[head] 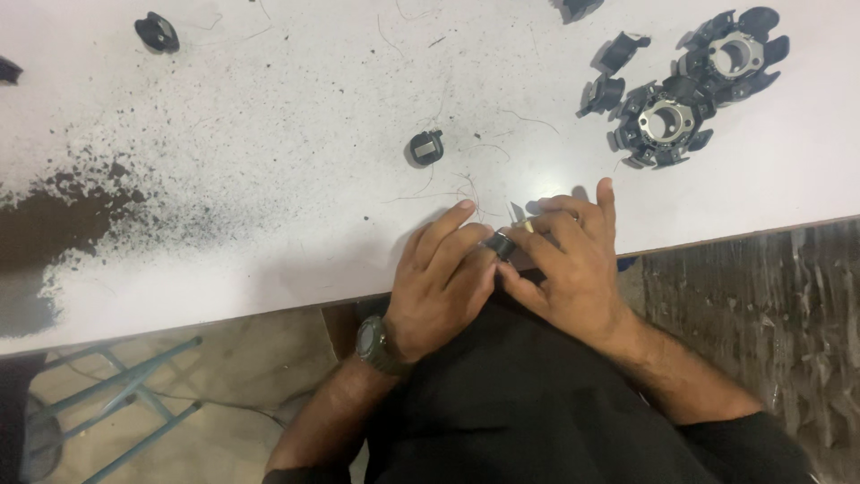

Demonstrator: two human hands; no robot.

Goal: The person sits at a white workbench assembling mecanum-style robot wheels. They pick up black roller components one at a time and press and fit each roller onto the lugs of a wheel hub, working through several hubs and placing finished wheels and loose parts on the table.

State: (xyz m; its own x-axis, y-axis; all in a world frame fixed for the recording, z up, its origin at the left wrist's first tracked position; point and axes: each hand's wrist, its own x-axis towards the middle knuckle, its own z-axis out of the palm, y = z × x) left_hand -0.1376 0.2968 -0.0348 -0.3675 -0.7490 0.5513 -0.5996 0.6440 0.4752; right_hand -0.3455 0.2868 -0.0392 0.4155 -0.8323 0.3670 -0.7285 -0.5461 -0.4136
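At worktop [269, 224] near edge: left hand [439, 287] and right hand [569, 269] together, both grips pinched on small black part [502, 244] held between fingertips, just above the edge. Watch [372, 345] on left wrist. Beyond the hands: loose black clip [426, 146], thin wire strands [466, 188]. Far right: two round black stator-like rings [665, 124] [735, 56], touching; small black pieces [614, 76] beside them. Dark powder patch [63, 220] at left.

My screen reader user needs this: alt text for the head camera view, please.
Both hands, left hand and right hand, pinch a small black part at the edge of a white table. Two black ring assemblies lie far right.
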